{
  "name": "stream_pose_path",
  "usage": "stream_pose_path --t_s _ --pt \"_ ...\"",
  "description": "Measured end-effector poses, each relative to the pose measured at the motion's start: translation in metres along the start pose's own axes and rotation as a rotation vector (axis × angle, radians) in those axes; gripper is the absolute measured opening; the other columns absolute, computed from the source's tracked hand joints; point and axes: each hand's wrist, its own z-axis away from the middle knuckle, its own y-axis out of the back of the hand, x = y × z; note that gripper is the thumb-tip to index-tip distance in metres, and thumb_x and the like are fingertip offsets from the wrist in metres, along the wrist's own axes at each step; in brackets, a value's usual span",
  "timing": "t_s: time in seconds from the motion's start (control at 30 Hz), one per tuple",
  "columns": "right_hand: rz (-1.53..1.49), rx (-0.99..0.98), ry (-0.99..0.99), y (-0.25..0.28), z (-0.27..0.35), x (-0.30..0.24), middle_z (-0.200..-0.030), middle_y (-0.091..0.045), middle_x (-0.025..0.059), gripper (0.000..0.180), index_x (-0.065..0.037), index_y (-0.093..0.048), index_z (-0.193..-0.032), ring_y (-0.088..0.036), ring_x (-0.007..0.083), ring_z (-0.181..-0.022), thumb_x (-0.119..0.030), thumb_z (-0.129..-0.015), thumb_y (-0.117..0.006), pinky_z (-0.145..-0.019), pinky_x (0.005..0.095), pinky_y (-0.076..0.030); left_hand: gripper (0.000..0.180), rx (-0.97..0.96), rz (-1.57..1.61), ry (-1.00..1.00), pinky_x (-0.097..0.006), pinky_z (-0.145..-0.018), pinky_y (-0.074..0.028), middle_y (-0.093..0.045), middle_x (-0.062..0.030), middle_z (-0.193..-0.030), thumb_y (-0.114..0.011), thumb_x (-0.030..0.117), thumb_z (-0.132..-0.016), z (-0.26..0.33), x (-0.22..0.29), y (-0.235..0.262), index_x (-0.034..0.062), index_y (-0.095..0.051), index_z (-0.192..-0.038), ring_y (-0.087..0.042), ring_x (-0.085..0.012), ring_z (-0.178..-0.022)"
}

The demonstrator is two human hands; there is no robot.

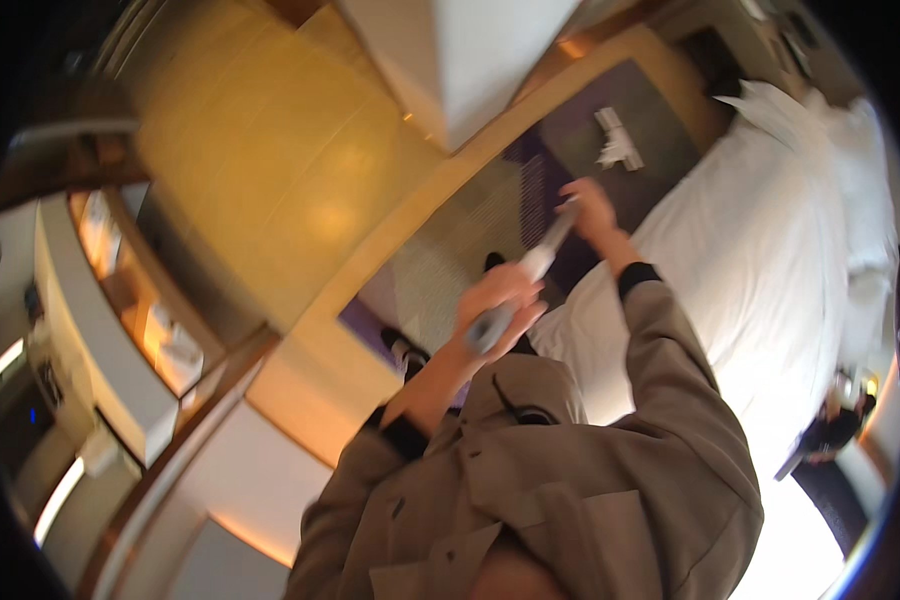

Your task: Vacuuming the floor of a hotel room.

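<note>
A slim white and grey stick-shaped tool (539,262) slants between my two hands, blurred by motion, so its exact kind does not show. My left hand (496,297) closes around its lower part, and a rounded grey end (487,328) pokes out by the wrist. Farther up and to the right, my right hand (596,216) grips the thin grey far end with its fingers closed. Beyond it, on the patterned carpet (462,228), lies a crumpled white item (618,140), too small to name.
To my right stands a bed (745,250) with rumpled white linen and pillows. A white wall corner (460,70) juts in ahead. Shiny yellowish floor (280,150) spreads left of the carpet, with lit shelves (145,300) beyond. A person in dark clothes (832,425) appears at far right.
</note>
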Motion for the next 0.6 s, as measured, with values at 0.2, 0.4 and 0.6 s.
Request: stream_pose_path --t_s 0.2,0.4,0.6 --pt "-0.261 -0.031 0.149 -0.124 0.082 -0.197 -0.108 -0.063 0.0103 0.034 -0.012 -0.065 -0.101 -0.058 0.0332 -0.108 -0.006 -0.069 -0.075 -0.095 0.0431 -0.048 0.017 0.002 -0.407 0.275 -0.044 -0.085 -0.049 -0.065 -0.0127 -0.090 -0.070 0.015 -0.084 0.104 0.165 0.170 0.0024 -0.059 -0.089 -0.061 -0.0269 -0.087" --pt "-0.786 -0.216 0.382 -0.217 0.162 -0.468 -0.077 -0.059 0.0103 0.011 -0.008 -0.059 -0.080 -0.060 0.0332 -0.086 -0.014 -0.074 -0.067 -0.073 0.0467 -0.049 0.033 0.152 -0.535 0.164 -0.034 -0.059 -0.037 -0.045 -0.0012 -0.068 -0.073 0.022 -0.082 0.176 0.381 0.274 0.0112 -0.042 -0.076 -0.042 -0.0164 -0.062" --pt "-0.663 -0.586 0.587 -0.234 0.187 -0.605 -0.090 -0.065 0.0126 0.018 -0.011 -0.064 -0.085 -0.061 0.0373 -0.092 -0.024 -0.074 -0.071 -0.074 0.0490 -0.050 0.025 0.167 -0.668 -0.107 -0.036 -0.048 -0.035 -0.038 -0.0041 -0.053 -0.063 0.009 -0.085 0.148 0.452 0.258 0.0073 -0.042 -0.071 -0.035 -0.0172 -0.048"
